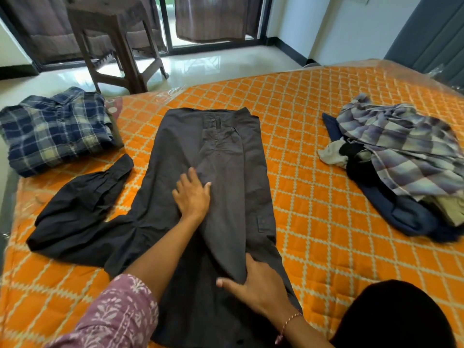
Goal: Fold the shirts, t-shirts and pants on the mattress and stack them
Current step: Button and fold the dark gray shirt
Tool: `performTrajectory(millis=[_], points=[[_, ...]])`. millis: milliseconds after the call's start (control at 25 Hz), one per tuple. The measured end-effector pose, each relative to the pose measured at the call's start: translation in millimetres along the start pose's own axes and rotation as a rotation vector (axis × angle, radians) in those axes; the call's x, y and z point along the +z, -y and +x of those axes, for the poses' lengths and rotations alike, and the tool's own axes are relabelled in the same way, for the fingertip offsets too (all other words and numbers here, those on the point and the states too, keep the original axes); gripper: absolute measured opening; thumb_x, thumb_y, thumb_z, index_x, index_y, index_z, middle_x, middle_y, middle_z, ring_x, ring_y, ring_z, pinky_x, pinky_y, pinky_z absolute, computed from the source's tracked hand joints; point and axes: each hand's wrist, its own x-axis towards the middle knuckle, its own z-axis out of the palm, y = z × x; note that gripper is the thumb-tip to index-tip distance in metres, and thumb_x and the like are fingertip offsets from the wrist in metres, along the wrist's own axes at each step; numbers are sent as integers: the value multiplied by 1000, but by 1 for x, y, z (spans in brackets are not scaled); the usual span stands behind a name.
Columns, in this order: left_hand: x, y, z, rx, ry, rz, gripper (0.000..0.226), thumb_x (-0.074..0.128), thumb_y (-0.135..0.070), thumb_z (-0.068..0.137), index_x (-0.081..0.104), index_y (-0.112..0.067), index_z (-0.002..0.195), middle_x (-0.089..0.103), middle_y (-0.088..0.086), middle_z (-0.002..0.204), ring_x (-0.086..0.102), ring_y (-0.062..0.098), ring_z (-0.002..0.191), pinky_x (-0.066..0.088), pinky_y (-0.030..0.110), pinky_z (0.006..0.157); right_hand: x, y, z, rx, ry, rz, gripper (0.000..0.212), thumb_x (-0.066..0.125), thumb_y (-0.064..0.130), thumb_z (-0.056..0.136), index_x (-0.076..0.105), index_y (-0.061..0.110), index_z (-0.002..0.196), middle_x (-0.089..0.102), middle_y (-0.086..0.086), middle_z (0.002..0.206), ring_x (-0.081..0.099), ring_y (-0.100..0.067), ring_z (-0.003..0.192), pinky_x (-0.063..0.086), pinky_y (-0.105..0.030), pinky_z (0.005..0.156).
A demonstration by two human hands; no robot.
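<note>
Fingers (193, 177) flat on grey shirt (221, 172), right hand (253, 280) gripping fold, hem cut off

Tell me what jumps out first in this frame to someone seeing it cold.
The dark grey shirt spread down the middle of the orange quilted mattress, with the left hand flat on it and the right hand gripping a fold near its hem. Next, the folded blue plaid shirt at far left and the unfolded clothes heap at right.

Orange mattress (313, 146) bears grey shirt (226, 151), folded plaid shirt (55, 131), clothes heap (401, 159).
</note>
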Motion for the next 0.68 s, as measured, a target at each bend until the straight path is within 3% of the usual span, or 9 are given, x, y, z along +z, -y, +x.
performTrajectory(millis=[80, 120, 200, 280, 360, 440, 600, 640, 680], points=[[-4, -21, -28, 260, -40, 129, 53, 43, -40, 97, 35, -18, 144, 29, 14, 152, 27, 29, 140, 27, 48, 105, 4, -13, -13, -66, -141, -333, 83, 39, 81, 54, 41, 25, 116, 56, 2, 114, 54, -26, 108, 40, -41, 81], [-2, -31, -48, 388, 47, 134, 52, 38, -42, 98, 34, -22, 146, 20, 11, 156, 17, 26, 144, 18, 49, 110, 3, -17, -19, -33, -174, -399, 73, 44, 72, 58, 39, 24, 113, 54, 0, 113, 53, -28, 109, 40, -43, 80], [10, -44, -86, 542, 323, 179, 57, 27, -51, 99, 23, -27, 150, 4, 7, 160, 0, 22, 147, -1, 53, 113, 4, -25, -28, 64, -58, -402, 66, 55, 57, 70, 37, 21, 122, 45, -3, 123, 44, -28, 118, 38, -41, 88], [28, -40, -106, 574, 495, 282, 67, 19, -62, 95, 8, -29, 152, -7, 6, 160, -10, 24, 147, -10, 58, 111, 7, -30, -33, 47, 88, -392, 55, 59, 43, 77, 40, 17, 121, 47, -6, 127, 46, -29, 119, 42, -38, 90], [39, -34, -107, 578, 515, 343, 75, 16, -70, 90, -5, -32, 151, -14, 4, 160, -15, 24, 146, -14, 61, 108, 8, -35, -33, -69, 78, -319, 24, 57, 23, 80, 50, 13, 101, 60, -13, 115, 54, -34, 108, 43, -36, 79], [46, -30, -105, 582, 481, 356, 85, 18, -78, 84, -11, -34, 150, -19, 3, 158, -19, 24, 145, -18, 62, 106, 4, -42, -32, -129, 105, -167, 10, 57, 14, 76, 55, 9, 85, 66, -15, 96, 59, -33, 94, 39, -35, 66], [39, -32, -109, 626, 512, 412, 106, 26, -89, 72, -13, -30, 150, -23, 3, 157, -23, 24, 144, -21, 63, 104, -23, -49, -35, 71, 632, -10, 24, 69, 15, 81, 46, 19, 75, 58, -2, 72, 59, -12, 53, 45, -26, 47], [35, -32, -109, 644, 507, 391, 101, 28, -85, 75, -8, -28, 152, -20, 4, 157, -19, 24, 145, -19, 62, 106, -35, -47, -33, 90, 629, -15, 17, 64, 16, 86, 50, 18, 76, 60, -4, 73, 60, -11, 52, 47, -25, 48], [29, -31, -107, 646, 440, 331, 90, 29, -78, 83, 5, -25, 153, -9, 6, 159, -8, 24, 147, -12, 61, 109, -46, -41, -26, 68, 449, -66, 10, 56, 16, 90, 56, 15, 80, 64, -9, 79, 64, -17, 61, 49, -27, 53]])
